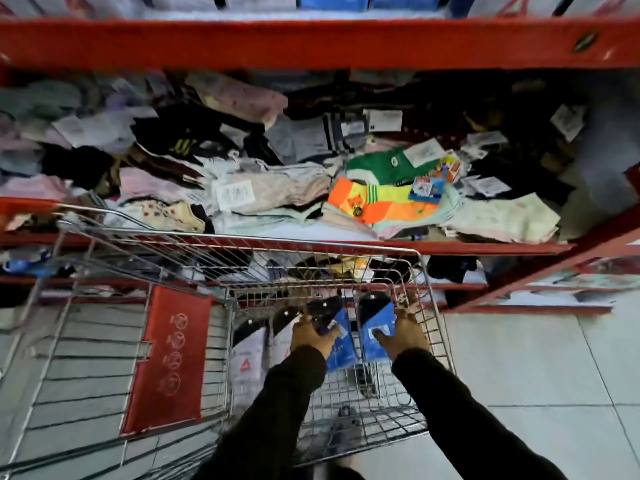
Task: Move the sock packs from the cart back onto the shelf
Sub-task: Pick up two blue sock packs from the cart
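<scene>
Both my hands reach down into the wire cart [346, 244]. My left hand [311, 336] is closed on a sock pack [341, 351] with dark socks and a blue card. My right hand [403, 336] grips a second, similar sock pack [375, 323] beside it. More packs with white cards [249, 358] lie in the cart basket to the left of my hands. The red shelf [450, 249] just beyond the cart is heaped with loose sock packs, among them an orange and yellow pack [377, 202] and a green one [377, 168].
The cart's red child-seat flap [169, 358] sits at left. A red upper shelf beam [311, 43] crosses overhead. A lower shelf level [519, 289] holds more goods. Pale tiled floor [536, 375] lies to the right of the cart.
</scene>
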The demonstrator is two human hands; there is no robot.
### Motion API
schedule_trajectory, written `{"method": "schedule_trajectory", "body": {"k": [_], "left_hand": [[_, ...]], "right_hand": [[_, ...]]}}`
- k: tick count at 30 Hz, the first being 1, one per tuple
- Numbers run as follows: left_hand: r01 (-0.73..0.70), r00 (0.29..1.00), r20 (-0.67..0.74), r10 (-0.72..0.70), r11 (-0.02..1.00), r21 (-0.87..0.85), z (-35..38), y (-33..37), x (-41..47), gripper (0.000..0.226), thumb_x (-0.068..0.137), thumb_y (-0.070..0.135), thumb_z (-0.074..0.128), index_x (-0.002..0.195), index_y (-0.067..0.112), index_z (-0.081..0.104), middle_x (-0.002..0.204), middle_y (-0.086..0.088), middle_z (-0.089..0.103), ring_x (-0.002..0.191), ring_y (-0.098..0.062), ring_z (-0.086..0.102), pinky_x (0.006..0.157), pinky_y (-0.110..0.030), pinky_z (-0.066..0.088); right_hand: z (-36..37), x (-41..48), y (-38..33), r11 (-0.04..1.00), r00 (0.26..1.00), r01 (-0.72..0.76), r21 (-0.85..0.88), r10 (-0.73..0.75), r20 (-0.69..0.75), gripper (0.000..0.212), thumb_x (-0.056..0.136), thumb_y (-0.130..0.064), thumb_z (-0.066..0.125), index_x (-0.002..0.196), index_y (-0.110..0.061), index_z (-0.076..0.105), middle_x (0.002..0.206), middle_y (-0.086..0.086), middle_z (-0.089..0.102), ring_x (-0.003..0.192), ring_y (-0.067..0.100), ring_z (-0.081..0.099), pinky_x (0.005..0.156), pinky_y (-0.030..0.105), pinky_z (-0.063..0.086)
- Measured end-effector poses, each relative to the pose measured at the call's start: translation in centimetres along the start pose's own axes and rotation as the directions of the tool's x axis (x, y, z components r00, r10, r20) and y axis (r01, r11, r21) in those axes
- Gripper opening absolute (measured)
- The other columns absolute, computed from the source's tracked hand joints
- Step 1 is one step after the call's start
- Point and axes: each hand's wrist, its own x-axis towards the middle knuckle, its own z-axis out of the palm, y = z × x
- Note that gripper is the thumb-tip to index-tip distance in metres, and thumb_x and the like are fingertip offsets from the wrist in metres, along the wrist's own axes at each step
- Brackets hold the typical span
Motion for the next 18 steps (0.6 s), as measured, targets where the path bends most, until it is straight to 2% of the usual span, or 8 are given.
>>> {"method": "schedule_trajectory", "body": {"k": [3,5,7,9,11,14,18], "left_hand": [[0.057,0.997,0.056,-0.058,0.998,0.032,1.0,0.1,0.6,0.060,0.091,0.036,0.069,0.139,0.006,0.048,0.139,-0.013,0.056,0.129,-0.030,0.054,0.101,-0.031,0.043],[0.136,0.988,0.066,-0.138,0.990,0.041,2.7,-0.9,2.3,0.063,0.090,0.035,0.070,0.139,0.002,0.046,0.139,-0.012,0.054,0.129,-0.031,0.053,0.101,-0.032,0.042],[0.161,0.984,0.067,-0.163,0.987,0.028,3.0,-1.1,2.5,0.078,0.085,0.043,0.073,0.143,0.002,0.040,0.145,-0.016,0.049,0.131,-0.033,0.050,0.107,-0.037,0.043],[0.202,0.976,0.094,-0.198,0.979,-0.035,4.2,-1.4,3.5,0.089,0.085,0.046,0.073,0.150,0.004,0.029,0.152,-0.017,0.039,0.138,-0.035,0.043,0.114,-0.040,0.038],[0.206,0.973,0.117,-0.198,0.977,-0.055,5.2,-1.2,4.7,0.088,0.089,0.046,0.068,0.153,0.005,0.023,0.158,-0.015,0.032,0.143,-0.034,0.037,0.118,-0.039,0.031],[0.208,0.975,0.094,-0.203,0.977,-0.040,6.3,-1.1,6.1,0.091,0.087,0.048,0.069,0.154,0.007,0.023,0.160,-0.012,0.031,0.145,-0.032,0.036,0.118,-0.037,0.032],[0.249,0.968,0.057,-0.246,0.966,-0.063,6.9,-0.8,7.3,0.091,0.078,0.044,0.080,0.149,0.009,0.035,0.152,-0.012,0.045,0.136,-0.031,0.047,0.110,-0.035,0.039]], "right_hand": [[2.3,1.9,0.3,0.996,0.996,-0.071,-0.044,0.074,0.052,0.069,0.085,-0.037,0.069,0.137,-0.001,0.041,0.135,0.020,0.050,0.125,0.033,0.049,0.102,0.035,0.043],[4.3,3.6,0.4,0.990,0.989,-0.119,-0.071,0.125,0.081,0.079,0.087,-0.041,0.066,0.144,0.000,0.030,0.144,0.019,0.039,0.133,0.034,0.039,0.108,0.037,0.038],[4.7,3.6,0.1,0.987,0.993,-0.105,-0.121,0.109,0.033,0.085,0.088,-0.044,0.063,0.147,0.000,0.022,0.147,0.019,0.030,0.135,0.037,0.033,0.108,0.041,0.037],[5.6,4.1,0.0,0.974,0.995,-0.101,-0.204,0.098,-0.029,0.089,0.088,-0.047,0.060,0.148,0.002,0.017,0.146,0.021,0.028,0.132,0.038,0.034,0.105,0.042,0.039],[6.4,4.7,-0.2,0.960,0.993,-0.119,-0.252,0.110,-0.051,0.097,0.085,-0.051,0.061,0.148,0.004,0.012,0.145,0.022,0.028,0.131,0.038,0.034,0.104,0.042,0.040],[6.9,4.8,-0.3,0.940,0.987,-0.141,-0.311,0.110,-0.113,0.103,0.080,-0.055,0.065,0.147,0.003,0.014,0.139,0.021,0.032,0.126,0.036,0.038,0.100,0.041,0.041],[7.2,5.6,0.0,0.919,0.989,-0.136,-0.371,0.107,-0.099,0.116,0.074,-0.067,0.065,0.147,0.006,0.012,0.139,0.024,0.032,0.127,0.036,0.038,0.100,0.040,0.043]]}}
